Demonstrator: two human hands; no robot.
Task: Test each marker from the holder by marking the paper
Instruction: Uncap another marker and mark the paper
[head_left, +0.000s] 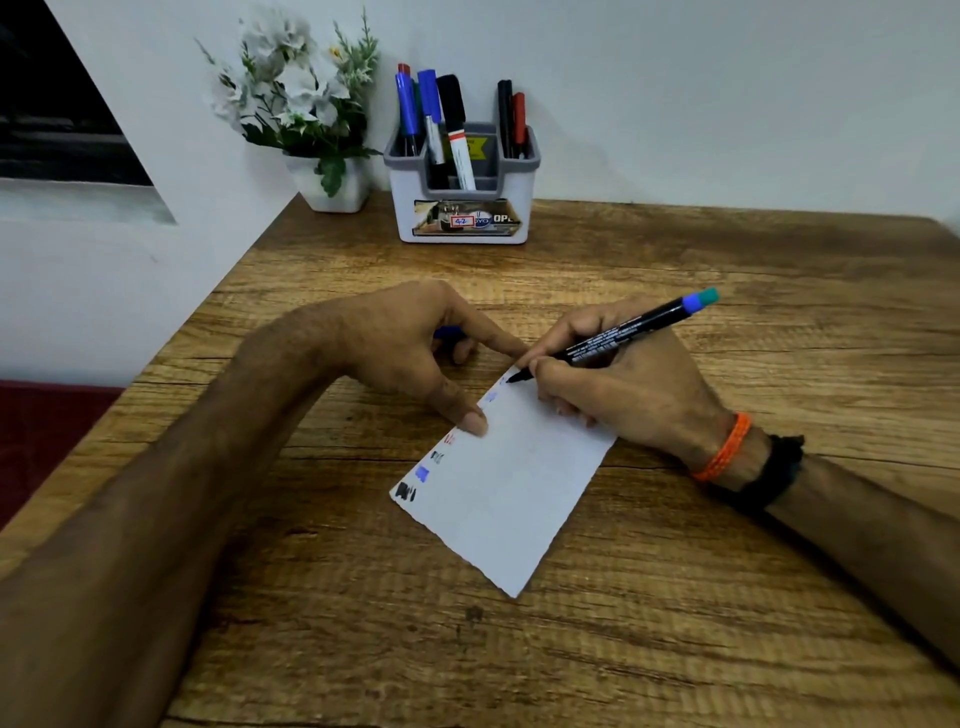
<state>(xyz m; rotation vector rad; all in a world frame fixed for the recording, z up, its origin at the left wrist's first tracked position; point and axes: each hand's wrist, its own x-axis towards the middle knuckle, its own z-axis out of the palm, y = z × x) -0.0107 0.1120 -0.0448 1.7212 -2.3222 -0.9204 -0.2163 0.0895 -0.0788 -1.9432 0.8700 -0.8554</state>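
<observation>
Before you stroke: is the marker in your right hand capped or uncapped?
Uncapped: the marker shows a bare dark tip at the paper edge; a blue cap-like piece sits under the left hand.

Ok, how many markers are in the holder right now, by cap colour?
Blue: 2
Black: 2
Red: 2
Total visible in the holder: 6

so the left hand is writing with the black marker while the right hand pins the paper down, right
Not quite: the hands are swapped. In the head view the right hand writes with the black marker, while the left hand pins the paper down with a fingertip.
</observation>
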